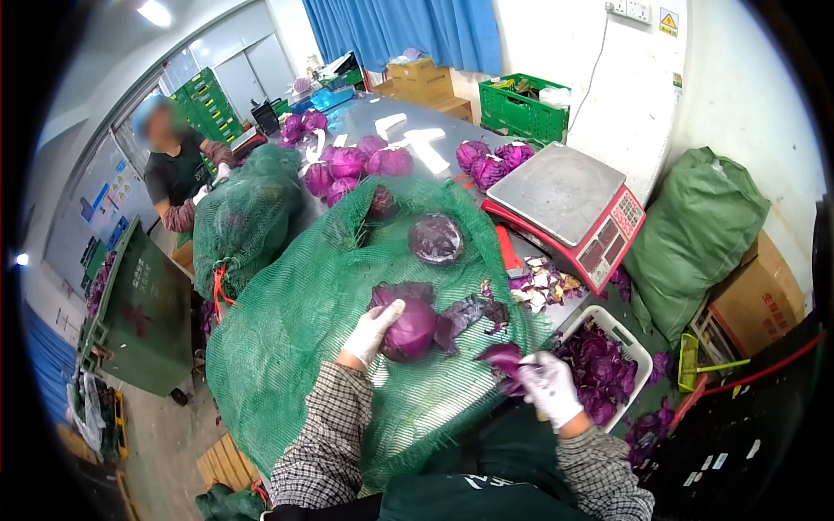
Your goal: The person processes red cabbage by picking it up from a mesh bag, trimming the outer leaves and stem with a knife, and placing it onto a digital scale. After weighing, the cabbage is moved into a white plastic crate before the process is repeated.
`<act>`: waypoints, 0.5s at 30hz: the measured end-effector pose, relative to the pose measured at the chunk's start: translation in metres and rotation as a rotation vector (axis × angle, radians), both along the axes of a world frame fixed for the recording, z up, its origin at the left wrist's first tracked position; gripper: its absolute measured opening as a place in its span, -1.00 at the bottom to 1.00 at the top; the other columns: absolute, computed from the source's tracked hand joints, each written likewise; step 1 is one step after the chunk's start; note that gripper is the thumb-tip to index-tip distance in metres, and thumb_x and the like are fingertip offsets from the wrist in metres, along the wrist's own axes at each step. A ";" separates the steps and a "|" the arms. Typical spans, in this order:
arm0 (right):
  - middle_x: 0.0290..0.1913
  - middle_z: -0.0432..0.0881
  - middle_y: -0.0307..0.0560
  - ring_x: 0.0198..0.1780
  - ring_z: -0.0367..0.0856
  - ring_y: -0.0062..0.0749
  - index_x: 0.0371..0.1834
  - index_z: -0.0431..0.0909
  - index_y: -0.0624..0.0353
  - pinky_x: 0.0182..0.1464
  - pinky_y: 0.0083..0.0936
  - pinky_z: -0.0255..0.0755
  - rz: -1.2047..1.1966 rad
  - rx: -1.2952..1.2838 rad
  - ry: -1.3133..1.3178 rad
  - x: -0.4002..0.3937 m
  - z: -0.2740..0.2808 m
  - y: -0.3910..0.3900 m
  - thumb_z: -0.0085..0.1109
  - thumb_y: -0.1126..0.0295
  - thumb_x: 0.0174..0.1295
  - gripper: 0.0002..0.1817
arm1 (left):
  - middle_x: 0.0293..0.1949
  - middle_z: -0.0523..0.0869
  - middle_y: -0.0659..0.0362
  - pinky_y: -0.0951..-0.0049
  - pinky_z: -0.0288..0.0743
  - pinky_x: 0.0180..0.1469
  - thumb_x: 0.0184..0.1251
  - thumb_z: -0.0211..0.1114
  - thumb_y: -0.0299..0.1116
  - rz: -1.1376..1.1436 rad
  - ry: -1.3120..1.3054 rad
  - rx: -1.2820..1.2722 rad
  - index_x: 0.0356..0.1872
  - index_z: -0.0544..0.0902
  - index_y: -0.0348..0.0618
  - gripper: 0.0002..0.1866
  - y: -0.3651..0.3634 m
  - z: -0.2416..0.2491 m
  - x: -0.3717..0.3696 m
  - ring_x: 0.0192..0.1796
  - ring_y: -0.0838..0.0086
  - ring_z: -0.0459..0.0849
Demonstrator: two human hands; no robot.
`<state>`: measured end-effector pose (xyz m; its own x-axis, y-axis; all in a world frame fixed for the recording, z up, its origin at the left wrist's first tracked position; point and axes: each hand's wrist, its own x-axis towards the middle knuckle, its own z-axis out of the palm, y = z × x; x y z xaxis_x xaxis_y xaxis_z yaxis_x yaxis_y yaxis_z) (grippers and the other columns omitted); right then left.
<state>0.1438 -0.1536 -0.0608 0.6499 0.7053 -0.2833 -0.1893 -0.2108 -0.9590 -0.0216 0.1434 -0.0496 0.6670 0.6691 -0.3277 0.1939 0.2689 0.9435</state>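
Note:
My left hand (373, 332), in a white glove, grips the side of a peeled red cabbage (411, 333) over the green mesh sack (304, 321). Loose dark outer leaves (469, 317) lie just right of that cabbage. Between the fingers of my gloved right hand (549, 388) is a purple cabbage leaf (500, 356). This hand is at the left side of a white basket (645, 356) full of torn leaves. Another red cabbage (436, 239), with dark outer leaves, rests on the mesh farther back.
A red scale (565, 195) stands on the table's right side, with leaf scraps (546, 286) in front. Several cabbages (347, 163) sit toward the back. At the left, a co-worker (178, 165) stands behind a full mesh sack (248, 217). A green bin (139, 321) is below.

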 end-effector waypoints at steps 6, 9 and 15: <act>-0.04 0.55 -0.06 -0.07 0.56 -0.36 0.16 0.41 0.31 -0.01 -0.45 0.51 -0.279 0.147 -0.698 0.036 -0.002 -0.032 0.27 0.59 0.19 -0.55 | 0.20 0.56 0.04 0.14 0.52 0.21 0.34 0.27 -0.01 0.112 -0.443 -0.459 0.28 0.38 -0.23 -0.36 -0.013 0.003 -0.010 0.19 0.21 0.58; 0.09 0.56 -0.06 -0.48 0.50 -0.72 0.23 0.38 0.26 -0.53 -0.77 0.40 -0.063 0.237 0.062 0.000 0.036 0.001 0.32 0.59 0.17 -0.46 | 0.22 0.53 0.04 0.18 0.39 0.32 0.22 0.36 0.05 -0.066 -0.562 -0.257 0.34 0.31 -0.26 -0.20 -0.036 0.009 -0.006 0.25 0.24 0.52; -0.33 0.56 -0.29 -0.53 0.45 -0.71 0.31 0.31 0.29 -0.47 -0.71 0.38 0.142 0.393 0.128 -0.033 0.043 0.047 0.37 0.31 0.20 -0.35 | 0.41 0.24 -0.01 0.23 0.05 0.48 -0.01 0.51 0.13 -0.418 -0.486 0.149 0.46 0.08 -0.28 0.13 -0.062 0.032 0.002 0.45 0.26 0.22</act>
